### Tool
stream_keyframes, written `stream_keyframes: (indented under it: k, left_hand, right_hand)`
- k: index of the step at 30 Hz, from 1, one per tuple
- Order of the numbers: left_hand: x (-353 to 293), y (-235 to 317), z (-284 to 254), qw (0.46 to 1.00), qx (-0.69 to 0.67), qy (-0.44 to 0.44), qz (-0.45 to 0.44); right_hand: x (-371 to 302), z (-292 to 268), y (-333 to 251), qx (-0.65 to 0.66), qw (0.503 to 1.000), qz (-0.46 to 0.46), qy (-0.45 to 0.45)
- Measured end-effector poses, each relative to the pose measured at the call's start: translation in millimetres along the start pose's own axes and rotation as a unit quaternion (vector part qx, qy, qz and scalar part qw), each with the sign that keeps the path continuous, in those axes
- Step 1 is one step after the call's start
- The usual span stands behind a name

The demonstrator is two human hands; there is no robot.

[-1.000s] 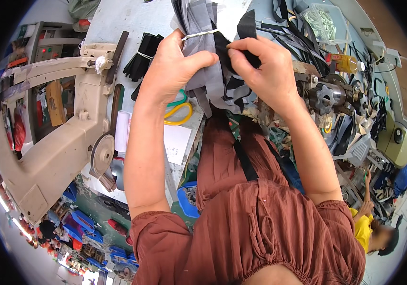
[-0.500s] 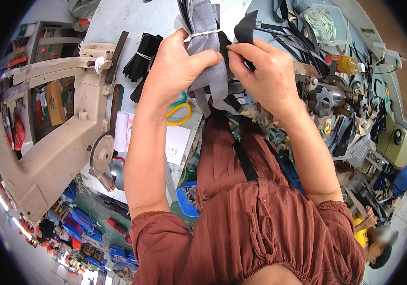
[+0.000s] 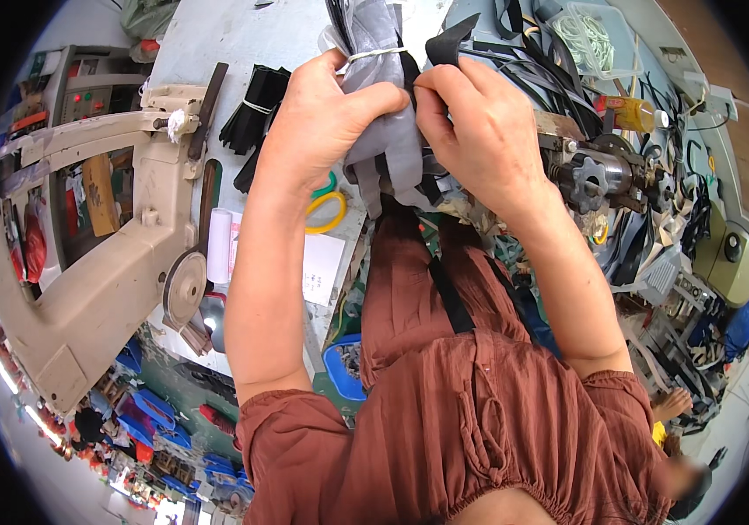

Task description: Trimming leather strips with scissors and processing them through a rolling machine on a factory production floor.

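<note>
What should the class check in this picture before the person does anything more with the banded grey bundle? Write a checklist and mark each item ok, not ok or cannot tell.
1. Left hand grips the grey fabric bundle: ok.
2. White band sits around the bundle's top: ok.
3. Right hand pinches a black strip at the bundle: ok.
4. Band tight enough to hold: cannot tell.
5. Both hands away from the metal toothed wheel: not ok, the right wrist is close beside it.
6. Yellow-handled scissors lie apart from the hands: ok.
</note>
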State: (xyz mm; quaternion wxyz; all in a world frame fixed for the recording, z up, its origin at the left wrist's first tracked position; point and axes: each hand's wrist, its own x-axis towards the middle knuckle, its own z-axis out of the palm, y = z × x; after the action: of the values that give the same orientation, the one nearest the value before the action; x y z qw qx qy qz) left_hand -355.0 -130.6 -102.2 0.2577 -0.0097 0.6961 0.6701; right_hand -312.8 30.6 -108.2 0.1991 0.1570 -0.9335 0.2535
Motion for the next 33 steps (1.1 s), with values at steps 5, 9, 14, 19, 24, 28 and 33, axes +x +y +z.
stream_keyframes:
  k: [5,9,14,19,24,28,33]
  left_hand:
    - [0,-1,-9,0.996,0.083,-0.024,0.029]
    - [-3,-3,-10,0.997,0.061,-0.029,0.044]
    - [-4,-4,-13,0.997,0.059,-0.039,0.030]
    - [-3,-7,-17,0.998,0.010,-0.067,0.009]
    - [-2,-8,-10,0.998,0.039,-0.036,0.025]
    - [3,-17,-11,0.995,0.087,0.007,0.053]
    - [4,-15,-8,0.992,0.091,0.047,0.079]
  right_hand:
    - [-3,-1,-2,0.046,0.999,0.027,-0.008]
    - [-3,-1,-4,0.105,0.993,0.053,-0.014]
    - [-1,-5,-5,0.170,0.978,0.108,-0.062]
    - [2,-11,-5,0.242,0.946,0.179,-0.119]
    - [-1,-10,-3,0.301,0.913,0.248,-0.118]
    - [0,-9,-4,0.258,0.939,0.212,-0.079]
    - [-10,8,2,0.044,0.997,0.055,0.013]
